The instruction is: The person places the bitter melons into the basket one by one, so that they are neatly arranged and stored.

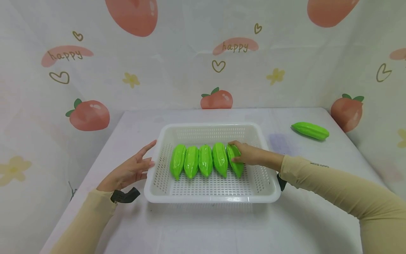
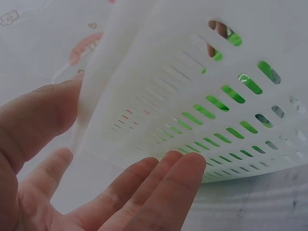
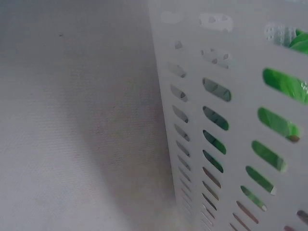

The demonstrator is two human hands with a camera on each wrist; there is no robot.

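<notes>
A white plastic basket (image 1: 210,198) with slotted walls holds several glossy green ridged fruits, which look like star fruits, in a side-by-side row. My right hand (image 1: 248,154) reaches over the basket's right wall, thumb and fingers around the rightmost green ridged fruit (image 1: 234,160). In the right wrist view the basket wall (image 3: 192,72) hides that hand. My left hand (image 1: 128,171) is at the left wall, fingers extended and spread. In the left wrist view its fingers (image 2: 163,192) lie close against the outside of the slotted wall (image 2: 159,130); contact is hard to tell.
One more green ridged fruit (image 1: 310,131) lies outside the basket, on the table's far right. The table (image 1: 209,233) has a pale cover, and a fruit-printed curtain (image 1: 177,70) rises behind it and at both sides.
</notes>
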